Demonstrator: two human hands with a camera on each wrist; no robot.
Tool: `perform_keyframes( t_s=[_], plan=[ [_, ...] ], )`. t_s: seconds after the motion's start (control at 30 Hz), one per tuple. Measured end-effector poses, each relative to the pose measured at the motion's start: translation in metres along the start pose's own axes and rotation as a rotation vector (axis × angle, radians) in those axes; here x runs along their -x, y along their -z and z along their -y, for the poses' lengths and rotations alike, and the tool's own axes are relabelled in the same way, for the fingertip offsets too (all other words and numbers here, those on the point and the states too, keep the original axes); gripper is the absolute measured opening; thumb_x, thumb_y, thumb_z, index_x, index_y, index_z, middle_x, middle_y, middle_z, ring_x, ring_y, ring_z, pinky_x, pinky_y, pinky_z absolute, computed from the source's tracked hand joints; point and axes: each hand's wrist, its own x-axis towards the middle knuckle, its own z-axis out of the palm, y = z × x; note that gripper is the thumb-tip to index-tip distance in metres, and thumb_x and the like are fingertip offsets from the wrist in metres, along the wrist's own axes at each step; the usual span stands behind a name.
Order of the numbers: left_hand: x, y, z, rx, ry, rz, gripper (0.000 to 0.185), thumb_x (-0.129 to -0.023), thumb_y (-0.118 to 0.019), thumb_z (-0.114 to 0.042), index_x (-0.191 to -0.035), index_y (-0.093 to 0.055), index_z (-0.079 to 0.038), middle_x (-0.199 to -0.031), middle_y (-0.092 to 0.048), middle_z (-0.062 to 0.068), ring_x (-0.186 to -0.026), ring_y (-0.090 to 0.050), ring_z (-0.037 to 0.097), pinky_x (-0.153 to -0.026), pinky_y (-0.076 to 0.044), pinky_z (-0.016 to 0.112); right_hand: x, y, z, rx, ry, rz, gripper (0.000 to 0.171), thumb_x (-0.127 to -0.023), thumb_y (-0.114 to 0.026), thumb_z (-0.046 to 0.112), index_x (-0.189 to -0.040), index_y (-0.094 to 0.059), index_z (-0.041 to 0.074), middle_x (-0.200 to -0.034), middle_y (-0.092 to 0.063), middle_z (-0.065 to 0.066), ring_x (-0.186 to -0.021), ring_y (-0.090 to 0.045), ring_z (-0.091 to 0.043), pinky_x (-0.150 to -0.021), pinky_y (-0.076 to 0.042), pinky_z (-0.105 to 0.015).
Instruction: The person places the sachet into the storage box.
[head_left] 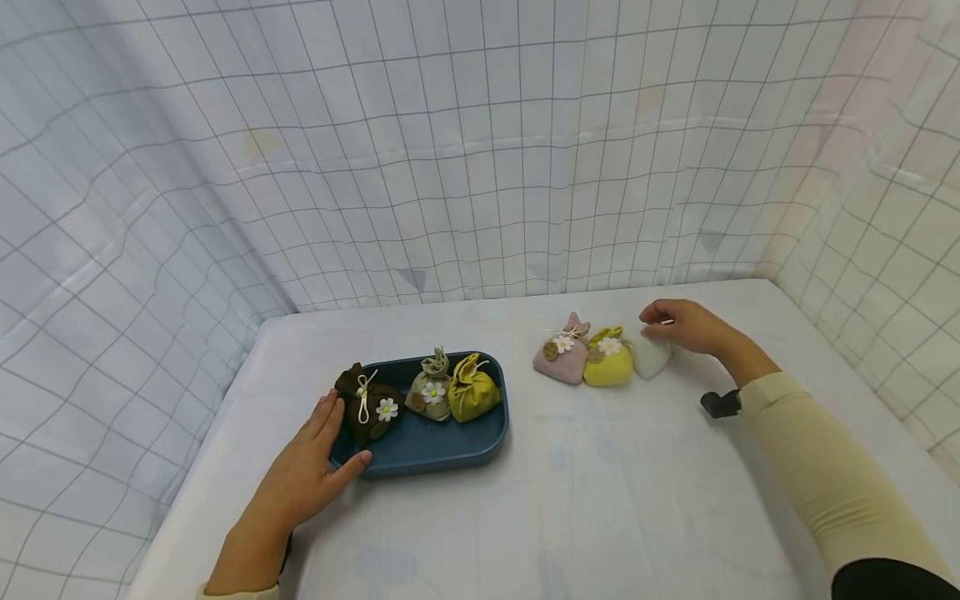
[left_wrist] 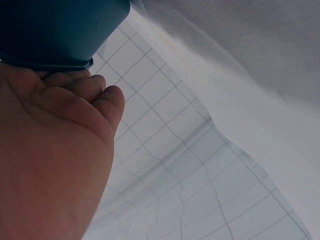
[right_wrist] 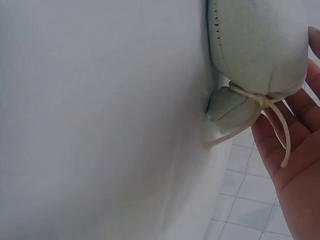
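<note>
**Left hand at tray edge, right hand at white pouch**

The left hand lies flat on the surface, fingers straight and relaxed, touching the near-left corner of the blue tray. The thumb rests against the tray's front rim. Nothing is grasped.

The tray holds three drawstring pouches in a row: a brown pouch just beside the left fingertips, a beige pouch in the middle, and a mustard pouch to its right.

The right hand rests at the white pouch, well apart from the tray. The right wrist view shows the pouch's tied neck and cord lying against the palm. The fingers are loosely curled over the pouch top; whether they actually grip it cannot be told.

The white pouch sits on the surface, touching a yellow pouch, which touches a pink pouch.
</note>
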Motion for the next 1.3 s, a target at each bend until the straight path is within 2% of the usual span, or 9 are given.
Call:
perform_keyframes(
  t_s=[0.13, 0.4, 0.57, 0.7, 0.83, 1.03, 1.3],
  plan=[
    [0.000, 0.001, 0.000, -0.003, 0.000, 0.002, 0.092, -0.096, -0.060, -0.050, -0.157, -0.016, 0.004, -0.163, -0.011, 0.022, -0.147, -0.015, 0.042, -0.109, -0.028, 0.062, 0.004, 0.002, -0.008, -0.022, -0.011, 0.040, 0.038, -0.099, -0.064, 0.030, -0.126, -0.063, 0.004, -0.129, -0.061, -0.016, -0.122, -0.051, -0.033, -0.102, -0.040, -0.054],
    [0.000, 0.001, 0.001, -0.008, 0.002, 0.002, 0.092, -0.097, -0.060, -0.051, -0.157, -0.016, 0.003, -0.163, -0.011, 0.022, -0.148, -0.015, 0.042, -0.109, -0.028, 0.062, 0.008, 0.001, -0.017, -0.123, -0.002, 0.106, 0.046, -0.099, -0.063, 0.032, -0.133, -0.057, 0.001, -0.135, -0.056, -0.018, -0.125, -0.047, -0.033, -0.105, -0.035, -0.055],
    [0.000, 0.000, 0.002, -0.004, 0.001, 0.001, 0.092, -0.097, -0.060, -0.051, -0.157, -0.016, 0.003, -0.163, -0.010, 0.022, -0.148, -0.015, 0.042, -0.109, -0.028, 0.062, 0.006, -0.002, -0.020, -0.127, -0.011, 0.101, 0.045, -0.099, -0.063, 0.031, -0.134, -0.057, 0.003, -0.136, -0.056, -0.016, -0.125, -0.046, -0.032, -0.105, -0.035, -0.052],
    [-0.001, 0.000, 0.002, -0.004, -0.003, -0.002, 0.092, -0.096, -0.060, -0.051, -0.157, -0.017, 0.003, -0.163, -0.011, 0.022, -0.148, -0.015, 0.042, -0.109, -0.028, 0.062, 0.008, -0.003, -0.016, -0.171, -0.022, 0.095, 0.043, -0.100, -0.062, 0.027, -0.133, -0.056, 0.001, -0.135, -0.056, -0.018, -0.124, -0.046, -0.032, -0.104, -0.035, -0.051],
    [-0.001, -0.001, 0.002, -0.004, -0.006, -0.002, 0.092, -0.096, -0.060, -0.050, -0.157, -0.017, 0.003, -0.163, -0.012, 0.022, -0.148, -0.015, 0.042, -0.109, -0.028, 0.062, 0.008, -0.006, -0.017, -0.209, -0.050, 0.074, 0.041, -0.100, -0.062, 0.024, -0.133, -0.057, 0.000, -0.132, -0.058, -0.017, -0.118, -0.048, -0.029, -0.100, -0.039, -0.044],
    [0.000, 0.000, 0.001, 0.001, -0.001, 0.000, 0.092, -0.096, -0.060, -0.051, -0.157, -0.016, 0.003, -0.163, -0.011, 0.022, -0.148, -0.015, 0.042, -0.110, -0.027, 0.062, 0.005, -0.007, -0.019, -0.201, -0.064, 0.048, 0.036, -0.101, -0.061, 0.022, -0.130, -0.058, 0.001, -0.127, -0.060, -0.014, -0.111, -0.051, -0.025, -0.091, -0.044, -0.034],
    [0.001, 0.000, -0.001, 0.000, -0.003, -0.003, 0.092, -0.096, -0.060, -0.050, -0.157, -0.017, 0.004, -0.163, -0.011, 0.022, -0.148, -0.014, 0.042, -0.110, -0.027, 0.062, 0.003, -0.006, -0.017, -0.176, -0.053, 0.036, 0.033, -0.101, -0.058, 0.016, -0.129, -0.057, -0.002, -0.124, -0.060, -0.016, -0.108, -0.051, -0.026, -0.087, -0.046, -0.030]
  ],
)
